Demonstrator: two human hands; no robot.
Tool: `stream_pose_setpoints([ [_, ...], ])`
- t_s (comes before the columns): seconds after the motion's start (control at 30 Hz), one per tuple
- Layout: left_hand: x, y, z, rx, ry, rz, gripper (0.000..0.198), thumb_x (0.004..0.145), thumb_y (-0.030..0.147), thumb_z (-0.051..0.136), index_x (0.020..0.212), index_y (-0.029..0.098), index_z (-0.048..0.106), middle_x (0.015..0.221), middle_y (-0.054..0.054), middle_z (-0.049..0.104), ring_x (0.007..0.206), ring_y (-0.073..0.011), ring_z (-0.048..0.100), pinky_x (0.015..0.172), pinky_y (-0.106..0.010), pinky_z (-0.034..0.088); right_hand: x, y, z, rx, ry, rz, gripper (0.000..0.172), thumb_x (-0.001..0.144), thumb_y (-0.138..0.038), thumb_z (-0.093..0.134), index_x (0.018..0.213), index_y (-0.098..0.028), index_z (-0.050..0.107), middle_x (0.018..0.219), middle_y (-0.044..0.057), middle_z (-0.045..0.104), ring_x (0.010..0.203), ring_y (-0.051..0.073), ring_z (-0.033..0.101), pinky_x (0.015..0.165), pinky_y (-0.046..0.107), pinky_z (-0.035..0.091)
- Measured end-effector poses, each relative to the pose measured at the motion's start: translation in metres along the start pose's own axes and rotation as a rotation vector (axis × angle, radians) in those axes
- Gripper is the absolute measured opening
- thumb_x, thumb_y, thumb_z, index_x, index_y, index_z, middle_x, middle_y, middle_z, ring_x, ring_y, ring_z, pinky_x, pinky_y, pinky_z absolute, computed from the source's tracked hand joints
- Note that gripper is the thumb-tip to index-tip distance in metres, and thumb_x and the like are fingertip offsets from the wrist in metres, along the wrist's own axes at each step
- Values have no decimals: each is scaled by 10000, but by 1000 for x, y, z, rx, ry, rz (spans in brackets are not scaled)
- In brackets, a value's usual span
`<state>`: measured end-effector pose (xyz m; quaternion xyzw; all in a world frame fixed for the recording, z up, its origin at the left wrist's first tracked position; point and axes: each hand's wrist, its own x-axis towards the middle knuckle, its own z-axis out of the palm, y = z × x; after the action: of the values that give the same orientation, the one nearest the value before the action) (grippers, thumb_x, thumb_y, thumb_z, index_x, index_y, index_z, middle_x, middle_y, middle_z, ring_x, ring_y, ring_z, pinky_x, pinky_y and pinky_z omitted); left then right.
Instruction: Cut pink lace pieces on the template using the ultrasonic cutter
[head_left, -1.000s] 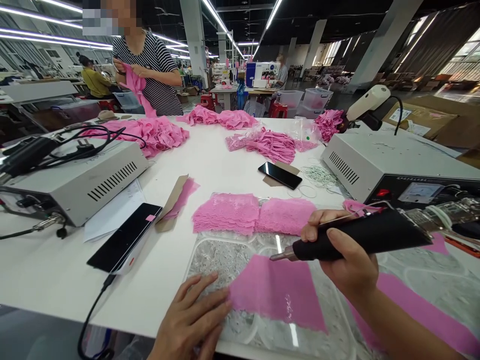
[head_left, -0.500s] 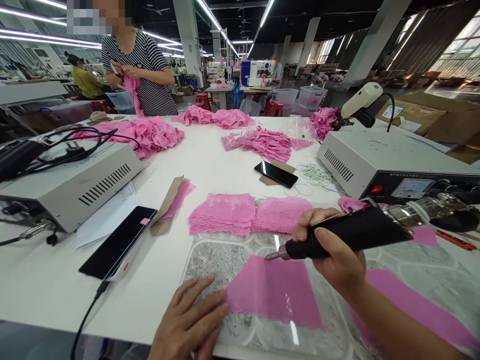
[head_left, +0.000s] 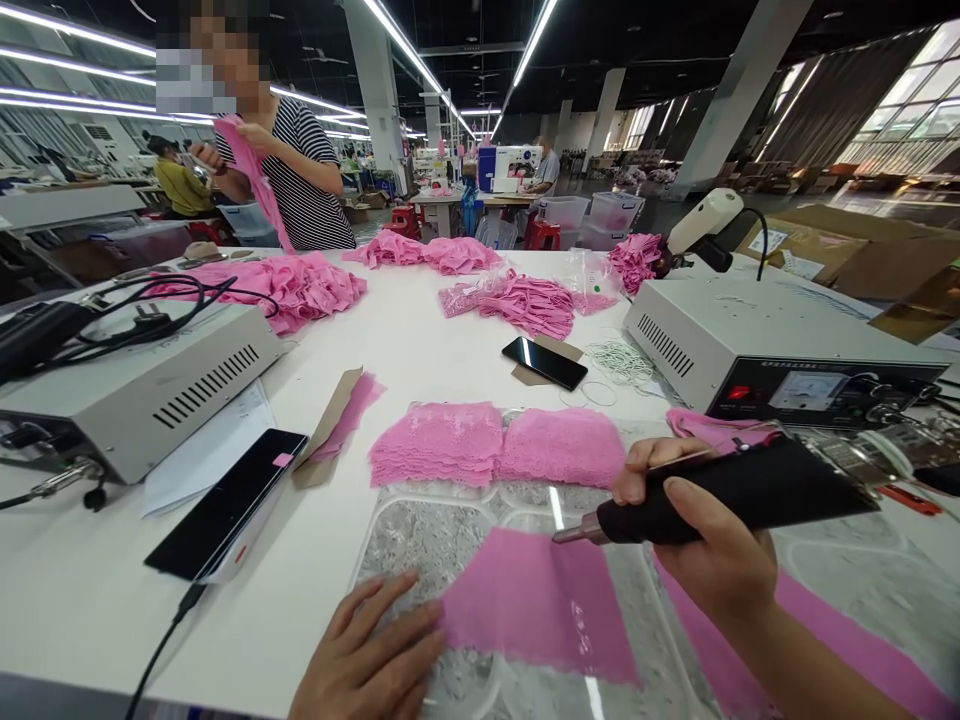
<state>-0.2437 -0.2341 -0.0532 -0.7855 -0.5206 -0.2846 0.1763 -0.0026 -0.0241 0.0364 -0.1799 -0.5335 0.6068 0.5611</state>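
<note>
My right hand [head_left: 716, 535] is wrapped round a black ultrasonic welding gun [head_left: 739, 490] with a narrow metal tip. That tip meets the upper edge of a pink fabric piece [head_left: 540, 605], which lies flat on a clear, glossy board [head_left: 420, 525]. Spread flat at the left, my left hand [head_left: 375, 650] has its fingertips against the fabric's left edge. Behind the board's front part sit two stacks of lace-edged pink pieces, a left stack [head_left: 439, 445] and a right stack [head_left: 562, 445]. Another pink piece [head_left: 832, 640] lies under my right forearm, partly hidden.
Grey power boxes stand on the left [head_left: 187, 390] and right [head_left: 780, 320]. A tablet [head_left: 225, 510] with a cable, a phone [head_left: 545, 362] and pink fabric heaps [head_left: 300, 290] share the white table [head_left: 405, 350]. Across it, a person in a striped top [head_left: 307, 180] handles pink fabric.
The gun's tip has moved slightly right along the fabric's upper edge. My left hand stays by the left edge. The person across has raised the pink fabric, and the view has shifted slightly.
</note>
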Motion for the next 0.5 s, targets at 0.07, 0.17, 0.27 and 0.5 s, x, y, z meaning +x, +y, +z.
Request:
stream_pose_setpoints([
  [0.07,2,-2,-2,15,-14,37,349,856,150,522,1161,235,669,1148,-7,720,1299,-229,523,1100,-373,387,-1,1,1,16,-14,4,103,787,-277,710,791,-209,633,775,14,545,572,156,565,502,317,538],
  [0.17,5,-2,-7,12,-17,36,349,852,142,533,1158,238,670,1140,-4,723,1290,-225,533,1090,-368,406,-1,3,0,19,-19,4,92,799,-265,693,802,-205,623,784,15,548,582,158,568,511,325,543],
  [0.27,6,0,-10,-11,-58,-4,363,852,140,559,1190,241,648,1135,-11,725,1268,-233,554,1067,-374,437,-1,6,0,-5,-5,-5,84,804,-253,679,791,-200,616,776,13,554,586,155,571,531,329,547],
  [0.5,3,-4,-8,14,-48,29,322,906,169,539,1199,244,650,1127,-9,728,1231,-223,586,1034,-352,478,2,2,-1,-12,6,-58,71,796,-261,674,805,-208,627,763,12,574,559,151,573,523,320,538],
])
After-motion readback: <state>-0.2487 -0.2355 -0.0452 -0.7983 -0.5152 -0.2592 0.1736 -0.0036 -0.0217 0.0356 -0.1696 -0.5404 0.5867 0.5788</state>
